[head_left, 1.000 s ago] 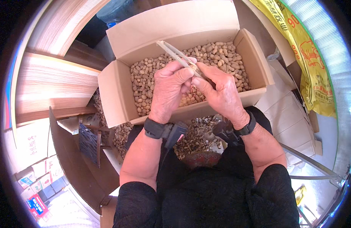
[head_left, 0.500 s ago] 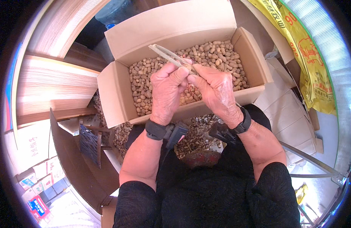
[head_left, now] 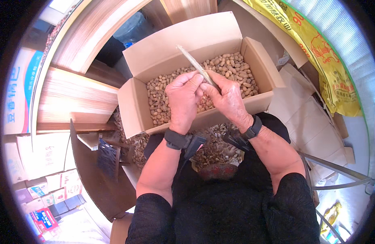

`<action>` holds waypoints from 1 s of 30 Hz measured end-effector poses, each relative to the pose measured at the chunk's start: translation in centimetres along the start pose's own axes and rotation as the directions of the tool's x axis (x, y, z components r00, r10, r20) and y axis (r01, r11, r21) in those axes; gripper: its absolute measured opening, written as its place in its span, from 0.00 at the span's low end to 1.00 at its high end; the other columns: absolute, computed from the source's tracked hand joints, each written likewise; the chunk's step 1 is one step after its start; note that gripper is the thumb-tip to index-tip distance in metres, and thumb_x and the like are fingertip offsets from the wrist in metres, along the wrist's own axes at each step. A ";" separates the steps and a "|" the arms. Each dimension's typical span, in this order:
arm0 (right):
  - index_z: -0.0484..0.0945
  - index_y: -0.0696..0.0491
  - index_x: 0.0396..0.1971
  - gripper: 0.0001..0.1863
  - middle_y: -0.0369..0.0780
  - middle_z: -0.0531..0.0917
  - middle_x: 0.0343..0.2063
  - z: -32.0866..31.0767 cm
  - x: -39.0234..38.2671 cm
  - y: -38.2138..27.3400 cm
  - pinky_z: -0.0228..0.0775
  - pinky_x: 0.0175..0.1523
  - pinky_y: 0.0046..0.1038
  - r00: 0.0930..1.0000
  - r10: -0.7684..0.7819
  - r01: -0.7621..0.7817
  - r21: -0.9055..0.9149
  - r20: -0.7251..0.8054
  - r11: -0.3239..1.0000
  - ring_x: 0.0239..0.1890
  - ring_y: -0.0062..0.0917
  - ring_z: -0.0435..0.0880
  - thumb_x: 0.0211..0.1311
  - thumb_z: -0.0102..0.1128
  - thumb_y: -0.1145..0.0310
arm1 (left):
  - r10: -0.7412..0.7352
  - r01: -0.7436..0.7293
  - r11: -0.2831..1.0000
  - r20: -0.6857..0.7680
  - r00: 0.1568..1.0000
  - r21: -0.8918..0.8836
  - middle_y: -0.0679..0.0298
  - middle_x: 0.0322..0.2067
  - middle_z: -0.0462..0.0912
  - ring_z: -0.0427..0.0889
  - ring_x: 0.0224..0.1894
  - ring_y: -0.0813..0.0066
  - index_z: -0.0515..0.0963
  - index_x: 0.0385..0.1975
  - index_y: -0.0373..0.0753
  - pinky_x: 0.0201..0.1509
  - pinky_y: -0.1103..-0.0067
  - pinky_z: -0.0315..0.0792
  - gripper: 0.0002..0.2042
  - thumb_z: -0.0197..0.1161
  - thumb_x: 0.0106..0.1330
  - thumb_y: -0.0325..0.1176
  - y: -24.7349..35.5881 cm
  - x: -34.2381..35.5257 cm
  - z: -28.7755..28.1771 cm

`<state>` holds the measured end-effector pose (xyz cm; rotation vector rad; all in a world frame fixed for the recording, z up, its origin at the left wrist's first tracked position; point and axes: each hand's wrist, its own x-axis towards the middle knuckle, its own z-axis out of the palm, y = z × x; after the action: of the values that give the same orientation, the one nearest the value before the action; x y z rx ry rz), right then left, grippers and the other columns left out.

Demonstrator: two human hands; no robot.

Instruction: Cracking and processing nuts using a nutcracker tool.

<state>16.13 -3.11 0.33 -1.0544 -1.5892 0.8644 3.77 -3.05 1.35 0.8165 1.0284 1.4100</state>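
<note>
left hand and right hand closed, pinching pale stick above peanuts; yellow bag at 2 o'clock, red and black print.

Below the fingers, two black wristbands, one per side, each with a boxy dark unit on its inner edge; the left unit shows a small pink mark. Farther from the fingers, a black, finely textured top with short, loose sleeves.
</note>
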 end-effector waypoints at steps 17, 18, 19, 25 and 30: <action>0.77 0.57 0.35 0.10 0.37 0.75 0.26 -0.5 2.9 0.0 0.66 0.36 0.22 0.966 0.220 -0.206 0.110 -0.138 0.972 0.30 0.19 0.72 0.51 0.59 0.79 | 0.026 -0.059 0.961 0.123 0.992 0.269 0.65 0.23 0.80 0.66 0.17 0.89 0.78 0.34 0.31 0.18 0.91 0.58 0.07 0.58 0.61 0.28 0.3 3.5 -1.6; 0.77 0.57 0.35 0.10 0.37 0.75 0.26 -0.3 3.1 0.3 0.66 0.36 0.22 0.965 0.227 -0.214 0.105 -0.131 0.971 0.30 0.19 0.72 0.51 0.59 0.79 | 0.019 -0.049 0.963 0.117 0.993 0.264 0.65 0.23 0.80 0.66 0.17 0.89 0.78 0.34 0.31 0.18 0.91 0.58 0.07 0.58 0.61 0.28 0.3 3.4 -1.8; 0.78 0.56 0.37 0.11 0.36 0.75 0.26 -0.2 3.2 0.7 0.66 0.36 0.22 0.987 0.141 -0.136 0.064 -0.077 0.989 0.30 0.19 0.72 0.51 0.59 0.79 | 0.041 -0.081 0.957 0.147 0.988 0.279 0.66 0.23 0.80 0.67 0.17 0.89 0.78 0.34 0.31 0.19 0.91 0.60 0.07 0.58 0.60 0.28 0.3 3.3 -1.8; 0.79 0.55 0.40 0.13 0.35 0.75 0.26 0.0 3.4 0.8 0.66 0.34 0.20 0.992 0.036 -0.045 0.073 0.120 0.996 0.28 0.17 0.72 0.52 0.60 0.79 | 0.001 -0.069 0.951 0.222 0.975 0.300 0.69 0.22 0.79 0.68 0.18 0.89 0.79 0.34 0.32 0.19 0.91 0.60 0.07 0.59 0.60 0.28 1.2 3.3 -2.5; 0.79 0.55 0.37 0.09 0.32 0.74 0.26 0.5 3.1 0.2 0.63 0.24 0.14 0.977 0.171 -0.197 0.234 0.124 0.952 0.22 0.11 0.70 0.55 0.59 0.79 | -0.184 0.177 0.983 0.222 0.958 0.053 0.70 0.22 0.78 0.66 0.17 0.89 0.78 0.36 0.32 0.17 0.91 0.57 0.08 0.59 0.61 0.29 0.9 3.0 -2.9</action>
<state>15.37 -0.14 1.07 -1.0039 -1.4373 1.2260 0.46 -0.40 0.83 0.8630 0.9273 1.1197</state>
